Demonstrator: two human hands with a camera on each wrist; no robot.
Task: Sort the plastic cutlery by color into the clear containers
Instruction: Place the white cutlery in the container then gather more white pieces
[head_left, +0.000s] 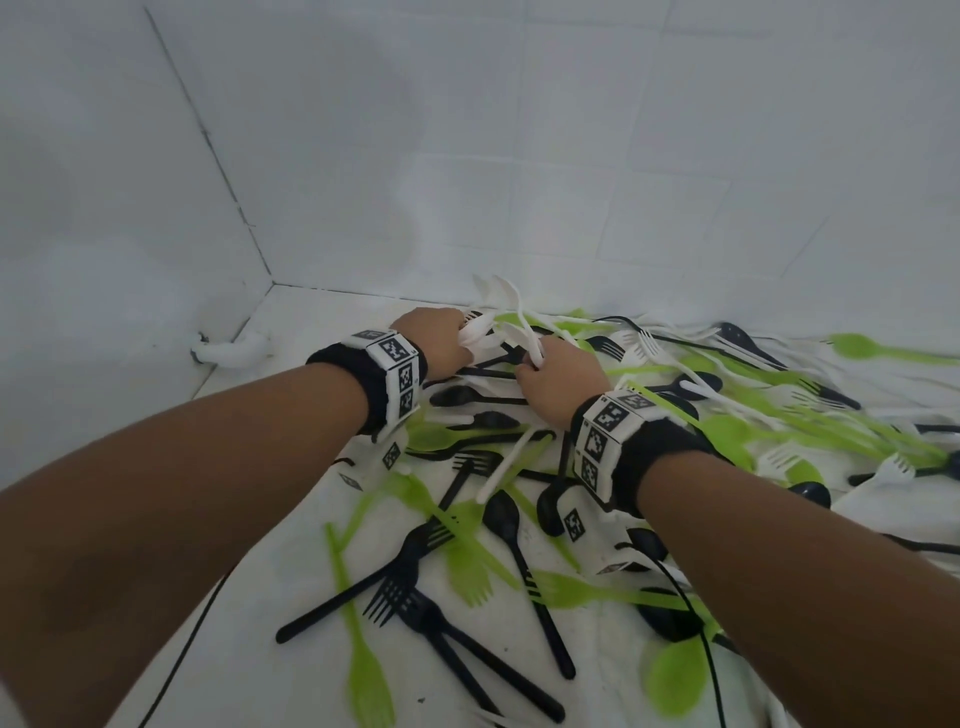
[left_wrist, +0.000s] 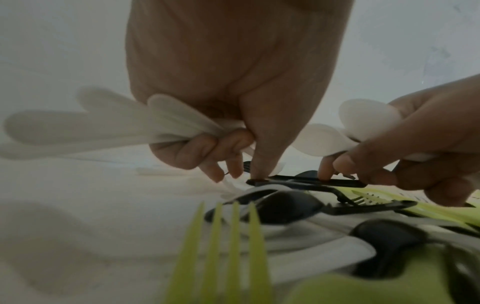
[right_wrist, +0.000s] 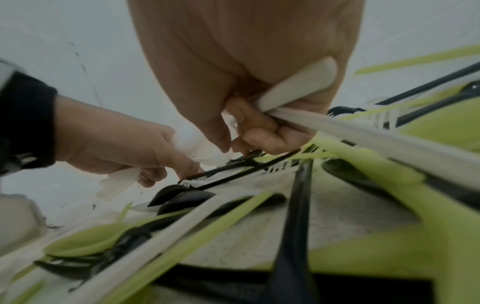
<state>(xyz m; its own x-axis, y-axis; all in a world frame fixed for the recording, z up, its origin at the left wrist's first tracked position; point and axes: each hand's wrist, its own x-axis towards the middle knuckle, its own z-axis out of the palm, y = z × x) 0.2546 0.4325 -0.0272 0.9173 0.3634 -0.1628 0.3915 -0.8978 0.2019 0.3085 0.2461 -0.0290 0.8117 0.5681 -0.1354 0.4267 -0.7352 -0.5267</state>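
Note:
Black, green and white plastic cutlery lies in a mixed pile (head_left: 488, 499) on a white surface. At the pile's far end, near the wall, my left hand (head_left: 457, 340) grips a bundle of white cutlery (head_left: 480, 332), seen fanned out as white cutlery (left_wrist: 103, 127) in the left wrist view. Its thumb (left_wrist: 259, 164) touches a black handle (left_wrist: 306, 182). Close beside it, my right hand (head_left: 532, 364) grips several white pieces (head_left: 517, 317), with white handles (right_wrist: 298, 82) sticking out of its fist. Its fingertips (left_wrist: 345, 164) rest on the same black handle. No clear container is in view.
Tiled walls meet in a corner (head_left: 270, 280) just behind and left of the hands. A black cable (head_left: 187, 639) runs along the near left of the surface. Green forks (head_left: 363, 670) and black forks (head_left: 415, 608) lie close to my forearms.

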